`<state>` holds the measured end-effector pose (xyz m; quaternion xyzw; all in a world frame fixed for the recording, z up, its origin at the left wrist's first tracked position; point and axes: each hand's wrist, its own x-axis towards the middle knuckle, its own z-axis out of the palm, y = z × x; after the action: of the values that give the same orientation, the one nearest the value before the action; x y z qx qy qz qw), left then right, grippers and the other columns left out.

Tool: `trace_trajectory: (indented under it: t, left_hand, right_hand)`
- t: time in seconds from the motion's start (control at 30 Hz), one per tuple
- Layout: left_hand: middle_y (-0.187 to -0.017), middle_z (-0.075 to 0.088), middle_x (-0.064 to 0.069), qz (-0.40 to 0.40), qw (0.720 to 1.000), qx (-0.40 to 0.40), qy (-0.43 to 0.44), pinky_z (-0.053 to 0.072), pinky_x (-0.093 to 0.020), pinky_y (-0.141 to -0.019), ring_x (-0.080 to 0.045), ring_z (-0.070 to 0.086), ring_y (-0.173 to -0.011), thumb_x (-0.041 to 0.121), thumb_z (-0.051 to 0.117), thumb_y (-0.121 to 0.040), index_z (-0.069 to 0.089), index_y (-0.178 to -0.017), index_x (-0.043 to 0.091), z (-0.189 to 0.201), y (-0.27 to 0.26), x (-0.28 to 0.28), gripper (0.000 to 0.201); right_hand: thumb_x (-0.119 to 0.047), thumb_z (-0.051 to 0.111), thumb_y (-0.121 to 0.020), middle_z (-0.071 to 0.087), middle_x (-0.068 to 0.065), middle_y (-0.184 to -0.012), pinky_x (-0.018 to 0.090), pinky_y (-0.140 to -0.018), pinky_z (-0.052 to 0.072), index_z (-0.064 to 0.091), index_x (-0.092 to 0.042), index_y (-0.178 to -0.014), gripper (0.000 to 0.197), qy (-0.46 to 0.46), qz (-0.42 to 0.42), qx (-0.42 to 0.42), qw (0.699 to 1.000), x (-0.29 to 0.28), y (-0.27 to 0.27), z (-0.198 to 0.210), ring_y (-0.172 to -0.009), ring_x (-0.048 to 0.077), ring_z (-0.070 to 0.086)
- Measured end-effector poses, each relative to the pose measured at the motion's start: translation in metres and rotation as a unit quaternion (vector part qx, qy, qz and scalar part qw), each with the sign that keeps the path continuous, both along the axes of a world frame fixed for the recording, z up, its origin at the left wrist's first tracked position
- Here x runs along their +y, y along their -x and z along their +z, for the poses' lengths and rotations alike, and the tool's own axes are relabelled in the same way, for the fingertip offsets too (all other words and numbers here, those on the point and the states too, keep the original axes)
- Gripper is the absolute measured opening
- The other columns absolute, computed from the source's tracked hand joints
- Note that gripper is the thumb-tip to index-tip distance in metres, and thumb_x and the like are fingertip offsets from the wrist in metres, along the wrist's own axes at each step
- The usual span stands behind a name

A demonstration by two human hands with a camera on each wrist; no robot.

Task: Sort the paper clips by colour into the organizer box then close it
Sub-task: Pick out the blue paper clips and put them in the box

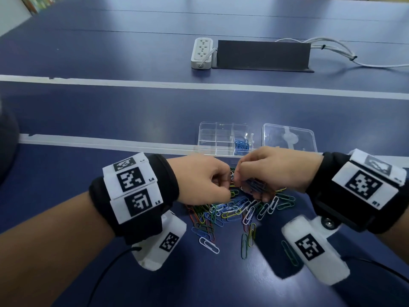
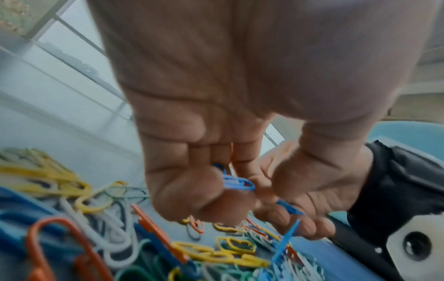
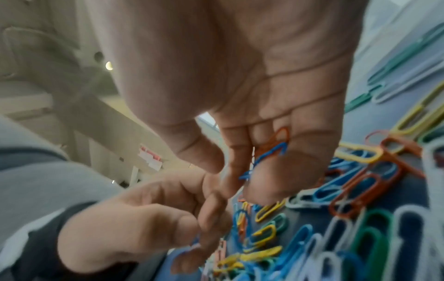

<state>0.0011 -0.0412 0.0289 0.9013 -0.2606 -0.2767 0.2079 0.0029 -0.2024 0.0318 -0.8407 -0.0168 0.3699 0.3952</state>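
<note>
A heap of mixed-colour paper clips [image 1: 239, 211] lies on the blue table in front of me. Behind it stands the clear organizer box [image 1: 223, 138], with blue clips [image 1: 241, 146] in its right compartment. Its lid [image 1: 288, 137] lies open to the right. Both hands meet just above the heap. My left hand [image 1: 221, 185] curls its fingers round blue clips [image 2: 238, 183]. My right hand [image 1: 245, 185] holds a bunch of blue clips and an orange one [image 3: 271, 150] in its curled fingers.
A white power strip [image 1: 201, 53] and a dark upright panel [image 1: 263, 54] stand at the far middle, with white cables [image 1: 338, 49] trailing right. White tape lines [image 1: 199, 87] cross the table. Loose clips [image 1: 209, 244] are scattered nearer to me.
</note>
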Motion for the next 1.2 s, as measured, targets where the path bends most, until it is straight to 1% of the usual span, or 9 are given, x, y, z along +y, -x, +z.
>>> trace_trajectory:
  t: [0.13,0.27,0.43,0.53,0.63,0.77,0.83,1.0,1.2]
  left_hand:
    - [-0.058,0.044,0.009,-0.059,0.995,-0.057,-0.059,0.038,-0.023,-0.061,-0.004,0.043,-0.054,0.036,0.066,-0.074,0.062,-0.079,0.025,-0.007,0.004,-0.005,0.013]
    - [-0.058,0.042,0.01,-0.066,0.99,-0.081,-0.097,0.035,-0.022,-0.063,-0.005,0.04,-0.054,0.039,0.068,-0.075,0.064,-0.083,0.022,-0.008,0.002,-0.009,0.02]
    - [-0.055,0.044,0.01,-0.067,0.99,-0.089,-0.09,0.041,-0.022,-0.066,-0.007,0.043,-0.055,0.027,0.061,-0.076,0.064,-0.076,0.023,-0.006,0.003,-0.008,0.004]
    - [-0.058,0.052,0.008,-0.048,0.994,-0.073,-0.064,0.041,-0.019,-0.062,-0.006,0.047,-0.055,0.025,0.06,-0.076,0.061,-0.071,0.026,-0.004,0.002,-0.005,0.005]
    - [-0.066,0.062,0.008,-0.009,0.998,-0.048,-0.028,0.035,-0.007,-0.051,-0.002,0.051,-0.056,0.027,0.062,-0.077,0.064,-0.074,0.027,0.0,-0.002,0.001,0.003]
    - [-0.074,0.067,0.005,0.027,0.999,0.016,0.034,0.046,-0.017,-0.062,-0.005,0.055,-0.061,0.025,0.064,-0.08,0.065,-0.081,0.027,0.003,-0.012,0.01,0.003]
    - [-0.074,0.068,0.003,0.047,0.997,0.035,0.059,0.046,-0.017,-0.061,-0.005,0.057,-0.058,0.02,0.063,-0.082,0.065,-0.085,0.025,0.004,-0.018,0.013,0.005]
    - [-0.067,0.059,0.011,0.085,0.994,-0.036,0.055,0.04,-0.009,-0.052,0.008,0.05,-0.046,0.018,0.061,-0.084,0.066,-0.092,0.025,0.004,-0.033,0.015,0.012]
    - [-0.065,0.059,0.009,0.132,0.985,-0.103,0.05,0.043,-0.016,-0.063,0.004,0.049,-0.052,0.011,0.061,-0.08,0.064,-0.091,0.021,0.005,-0.055,0.007,0.015]
  right_hand:
    - [-0.037,0.064,-0.074,0.064,-0.004,-0.064,0.023,-0.059,0.046,0.062,-0.023,-0.074,0.014,0.174,0.159,-0.158,0.959,-0.003,0.01,0.0,-0.057,0.009,0.055]
    - [-0.034,0.071,-0.072,0.051,-0.011,-0.06,0.016,-0.052,0.035,0.067,-0.027,-0.081,0.012,0.208,0.207,-0.216,0.931,0.0,0.015,-0.001,-0.055,0.003,0.045]
    - [-0.028,0.063,-0.078,0.062,-0.004,-0.074,0.02,-0.064,0.038,0.072,-0.021,-0.088,0.015,0.223,0.228,-0.252,0.914,0.0,0.016,-0.004,-0.069,0.012,0.051]
    - [-0.026,0.061,-0.078,0.057,-0.008,-0.065,0.019,-0.058,0.038,0.071,-0.021,-0.084,0.013,0.214,0.218,-0.242,0.921,-0.002,0.016,-0.002,-0.06,0.009,0.049]
    - [-0.028,0.064,-0.075,0.057,-0.011,-0.059,0.013,-0.054,0.039,0.066,-0.026,-0.074,0.003,0.183,0.176,-0.219,0.942,-0.006,0.013,0.002,-0.056,0.002,0.05]
    - [-0.026,0.068,-0.07,0.069,-0.002,-0.068,0.026,-0.062,0.05,0.064,-0.021,-0.069,0.006,0.13,0.12,-0.181,0.967,-0.01,0.005,0.006,-0.058,0.007,0.056]
    - [-0.023,0.071,-0.068,0.069,0.002,-0.069,0.031,-0.063,0.051,0.063,-0.019,-0.067,0.009,0.105,0.103,-0.169,0.974,-0.011,0.0,0.006,-0.056,0.009,0.055]
    - [-0.026,0.082,-0.063,0.06,-0.003,-0.06,0.026,-0.056,0.043,0.062,-0.021,-0.064,0.021,0.093,0.12,-0.135,0.979,-0.009,-0.005,0.007,-0.051,0.007,0.049]
    - [-0.01,0.073,-0.074,0.063,0.005,-0.065,0.024,-0.052,0.046,0.067,-0.014,-0.078,0.008,0.036,0.048,-0.121,0.991,-0.005,-0.026,0.006,-0.055,0.019,0.054]
